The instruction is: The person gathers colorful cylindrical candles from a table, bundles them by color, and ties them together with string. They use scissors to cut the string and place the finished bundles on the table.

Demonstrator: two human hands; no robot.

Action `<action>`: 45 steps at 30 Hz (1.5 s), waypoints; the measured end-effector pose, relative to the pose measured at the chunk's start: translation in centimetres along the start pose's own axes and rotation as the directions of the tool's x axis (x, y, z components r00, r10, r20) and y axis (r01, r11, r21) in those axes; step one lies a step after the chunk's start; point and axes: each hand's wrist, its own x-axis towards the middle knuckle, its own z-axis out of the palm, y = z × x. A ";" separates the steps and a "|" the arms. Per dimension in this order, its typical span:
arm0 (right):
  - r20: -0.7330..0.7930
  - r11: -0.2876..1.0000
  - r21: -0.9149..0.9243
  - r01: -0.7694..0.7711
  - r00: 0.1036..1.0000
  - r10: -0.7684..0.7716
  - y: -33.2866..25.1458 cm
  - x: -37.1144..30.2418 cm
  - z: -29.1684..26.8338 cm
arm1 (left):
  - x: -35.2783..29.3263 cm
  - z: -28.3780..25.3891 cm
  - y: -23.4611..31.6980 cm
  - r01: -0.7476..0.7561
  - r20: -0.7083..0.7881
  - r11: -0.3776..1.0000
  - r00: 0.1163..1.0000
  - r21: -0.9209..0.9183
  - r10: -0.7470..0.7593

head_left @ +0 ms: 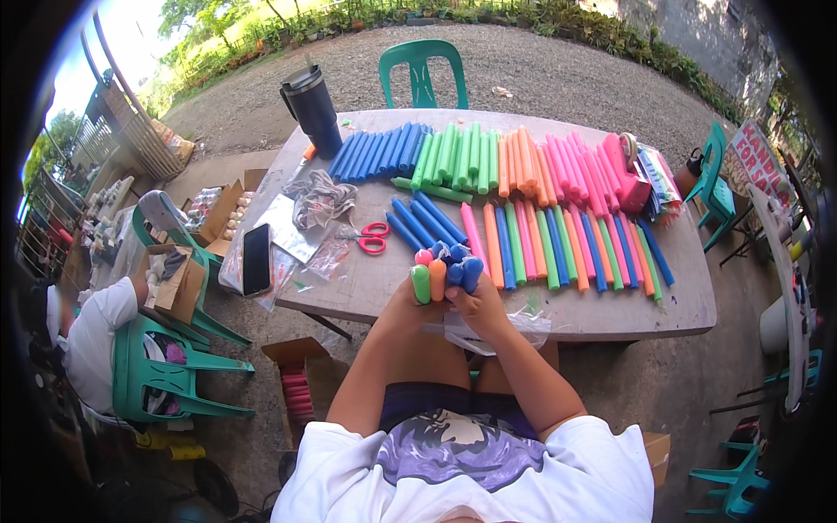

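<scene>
One mixed handful appears gathered, while most of the smooth, slender, brightly coloured candles remain loose. The left hand (pixel 403 302) and right hand (pixel 479 311) are closed together in a shared grip, pinching a bundle of green, orange, pink and blue candles (pixel 437 281) upright at the near edge of the pale, rectangular bench (pixel 353 286). No wrapping or tie can be made out on that bundle, so fastening, if wanted, seems undone; its exact count is hidden. Beyond it, a long row of alternating coloured candles (pixel 558 248) lies side by side, apparently already sorted, with three loose blue candles (pixel 422 225) at its left. Farther back, single-colour piles of blue (pixel 377 155), green (pixel 458 159), orange (pixel 527 166) and pink candles (pixel 579 171) look still unmixed. Thin clear plastic (pixel 528 326) lies just beside the right hand.
</scene>
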 end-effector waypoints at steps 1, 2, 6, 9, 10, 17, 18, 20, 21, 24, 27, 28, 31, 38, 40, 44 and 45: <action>0.004 1.000 0.023 0.013 1.000 -0.013 0.1 0.1 0.0 | 0.1 0.0 0.0 -0.002 0.007 1.000 1.000 -0.006 0.002; 0.007 0.999 0.046 0.026 1.000 -0.026 0.3 0.2 0.0 | 0.1 0.0 -0.1 -0.004 0.015 1.000 1.000 -0.012 0.005; 0.028 0.996 0.081 -0.030 0.999 0.028 0.8 0.2 -0.2 | 0.2 0.3 0.0 -0.041 0.014 0.999 0.999 -0.014 0.041; 0.033 0.998 0.051 0.023 0.999 -0.025 0.6 0.3 -0.1 | 0.5 0.1 -0.4 -0.056 0.026 0.994 0.998 0.092 0.054; 0.033 0.998 0.051 0.040 0.999 -0.042 0.7 0.3 -0.1 | 0.6 0.0 -0.7 -0.057 0.021 0.993 0.998 0.108 0.055; 0.042 0.994 0.042 0.098 0.994 -0.100 1.4 0.3 -0.1 | 1.0 -0.3 -2.4 -0.038 -0.040 0.973 0.998 0.228 0.048; 0.045 0.993 0.023 0.120 0.992 -0.121 1.3 0.3 -0.1 | 1.0 -0.4 -2.6 -0.033 -0.052 0.972 0.998 0.231 0.046; 0.048 0.995 0.051 0.081 0.995 -0.083 1.5 0.2 -0.2 | 1.1 -0.3 -2.2 -0.028 -0.056 0.968 0.998 0.250 0.043; 0.049 0.996 0.065 0.061 0.997 -0.064 1.6 0.1 -0.4 | 1.1 -0.2 -2.0 -0.026 -0.058 0.965 0.997 0.259 0.042; 0.110 0.997 0.071 -0.030 0.994 0.022 2.4 0.0 -1.2 | 0.7 0.2 -0.9 -0.037 -0.083 0.988 0.995 0.148 0.049; 0.053 0.991 0.094 0.092 0.994 -0.097 2.3 0.1 -0.5 | 0.8 0.0 -1.2 -0.020 -0.067 0.987 0.997 0.158 0.031; 0.059 0.993 0.096 0.072 0.995 -0.078 2.2 0.1 -0.5 | 0.8 0.0 -1.1 -0.031 -0.066 0.982 0.997 0.187 0.044; 0.102 0.995 0.102 -0.020 0.995 0.009 2.0 0.0 -1.0 | 0.9 0.1 -0.8 -0.049 -0.058 0.974 0.996 0.221 0.063; 0.111 0.996 0.067 -0.063 0.992 0.055 1.7 -0.1 -1.1 | 1.1 0.0 -1.2 -0.049 -0.017 0.987 0.998 0.154 0.052; 0.110 0.996 0.069 -0.048 0.993 0.040 1.8 -0.1 -1.1 | 1.1 0.0 -1.2 -0.055 -0.021 0.987 0.998 0.152 0.059; 0.125 0.998 0.065 -0.005 0.992 -0.003 2.6 0.2 -1.3 | 0.9 0.1 -0.7 -0.049 -0.028 0.990 0.998 0.132 0.053; 0.143 0.998 0.056 -0.033 0.989 0.024 2.7 0.1 -1.4 | 0.8 0.1 -0.6 -0.046 -0.030 0.991 0.998 0.127 0.050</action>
